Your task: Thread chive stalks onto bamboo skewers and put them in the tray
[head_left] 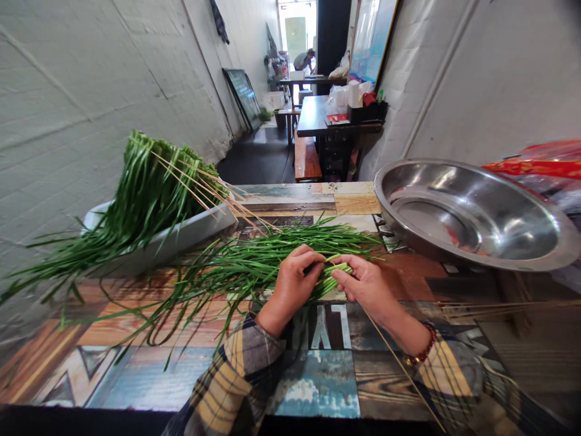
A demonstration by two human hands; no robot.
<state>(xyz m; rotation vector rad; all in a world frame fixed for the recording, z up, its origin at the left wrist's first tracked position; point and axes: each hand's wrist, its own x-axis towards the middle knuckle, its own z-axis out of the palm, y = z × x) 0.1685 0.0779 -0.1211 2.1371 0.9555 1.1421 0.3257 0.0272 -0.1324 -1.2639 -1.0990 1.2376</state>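
A loose heap of green chives [254, 254] lies across the patterned table [313, 369] in front of me. My left hand [295, 281] is closed around a small bunch of the chives near their cut ends. My right hand [365, 281] pinches the same bunch from the right, and a thin bamboo skewer [399, 363] runs from it down toward me. To the left, a white tray [181, 233] carries chives [149, 188] threaded on skewers, stacked high with the leaves hanging over the edge.
A large steel basin [472, 212] stands at the right, with a red plastic bag [540, 166] behind it. Loose skewers [499, 309] lie on the table's right side. Beyond are benches, dark tables [327, 118] and a person [304, 60] far back.
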